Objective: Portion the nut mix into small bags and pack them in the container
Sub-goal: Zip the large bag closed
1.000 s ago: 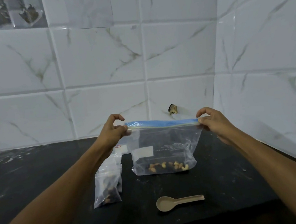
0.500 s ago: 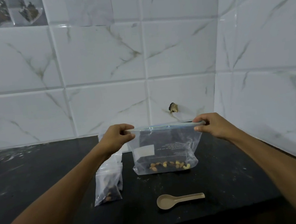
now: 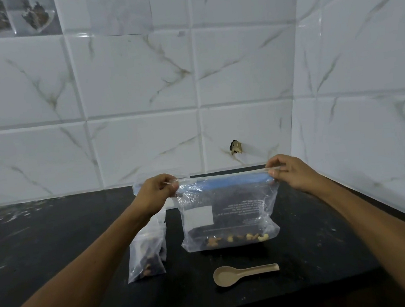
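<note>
A large clear zip bag (image 3: 229,215) with a blue zip strip stands on the black counter, a thin layer of mixed nuts (image 3: 237,239) at its bottom. My left hand (image 3: 156,195) pinches its top left corner. My right hand (image 3: 290,172) pinches the top right corner, and the rim is stretched taut between them. Small clear bags (image 3: 147,255) holding nuts stand just left of the large bag, under my left forearm. A beige spoon (image 3: 242,273) lies on the counter in front of the large bag, bowl to the left.
The black counter (image 3: 56,236) runs to a white marble-tiled wall behind and on the right. Its front edge lies close below the spoon. A chipped hole (image 3: 236,147) marks the wall tile behind the bag. No container is in view.
Both hands have lowered the large bag's top edge slightly while keeping it stretched. The rim has tilted, so the blue zip strip shows again. The small bags and spoon have not moved.
</note>
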Action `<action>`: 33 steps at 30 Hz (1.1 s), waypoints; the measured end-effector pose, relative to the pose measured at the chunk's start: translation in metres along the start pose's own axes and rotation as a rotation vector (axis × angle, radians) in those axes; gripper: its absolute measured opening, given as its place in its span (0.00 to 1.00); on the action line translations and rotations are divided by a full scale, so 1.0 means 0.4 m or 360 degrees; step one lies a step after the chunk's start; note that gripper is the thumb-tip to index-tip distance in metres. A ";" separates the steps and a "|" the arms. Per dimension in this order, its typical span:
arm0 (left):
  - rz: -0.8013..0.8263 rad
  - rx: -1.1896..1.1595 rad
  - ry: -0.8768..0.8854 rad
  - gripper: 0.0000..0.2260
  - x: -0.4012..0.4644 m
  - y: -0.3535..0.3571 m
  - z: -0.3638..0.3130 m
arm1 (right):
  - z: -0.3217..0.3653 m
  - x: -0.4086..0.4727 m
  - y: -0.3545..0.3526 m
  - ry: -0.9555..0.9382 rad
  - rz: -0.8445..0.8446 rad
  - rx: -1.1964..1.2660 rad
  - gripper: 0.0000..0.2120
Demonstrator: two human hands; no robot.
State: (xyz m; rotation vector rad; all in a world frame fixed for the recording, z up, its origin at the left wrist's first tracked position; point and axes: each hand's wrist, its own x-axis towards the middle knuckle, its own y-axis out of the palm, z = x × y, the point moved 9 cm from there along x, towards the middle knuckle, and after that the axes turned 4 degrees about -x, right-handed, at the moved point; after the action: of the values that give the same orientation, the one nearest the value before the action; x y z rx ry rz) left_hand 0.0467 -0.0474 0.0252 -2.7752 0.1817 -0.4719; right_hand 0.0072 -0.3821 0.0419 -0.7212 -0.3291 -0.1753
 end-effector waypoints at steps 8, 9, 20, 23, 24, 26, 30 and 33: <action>-0.0183 -0.0077 0.0084 0.10 -0.009 -0.017 -0.032 | 0.011 0.004 -0.023 0.0082 -0.0177 0.0178 0.05; -0.0166 -0.0057 0.0073 0.10 -0.014 -0.010 -0.017 | 0.003 -0.001 -0.011 0.0105 -0.0136 0.0161 0.06; -0.0049 0.0064 0.0080 0.05 -0.032 0.024 0.021 | -0.017 -0.008 0.025 0.0128 0.0047 0.0032 0.08; 0.0081 0.0163 0.0034 0.21 -0.040 0.038 0.031 | -0.026 -0.016 0.044 0.0108 0.0230 -0.0034 0.11; 0.0091 0.0235 0.0048 0.24 -0.040 0.040 0.032 | -0.024 -0.019 0.050 0.0095 0.0263 -0.0095 0.13; 0.0071 0.0423 0.0100 0.23 -0.036 0.043 0.032 | -0.015 -0.020 0.057 0.0042 0.0248 -0.0249 0.13; -0.0031 0.0721 0.0260 0.06 -0.023 0.034 0.018 | 0.004 -0.012 0.046 -0.0082 0.0104 -0.0527 0.02; -0.0129 0.0802 0.0347 0.05 -0.016 0.014 0.012 | 0.023 -0.010 0.029 -0.0205 -0.0061 -0.0607 0.01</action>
State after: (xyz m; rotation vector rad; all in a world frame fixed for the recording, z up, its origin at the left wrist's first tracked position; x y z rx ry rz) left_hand 0.0419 -0.0501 0.0173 -2.2427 -0.0043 -0.7287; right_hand 0.0046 -0.3672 0.0401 -1.1067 -0.4384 -0.2316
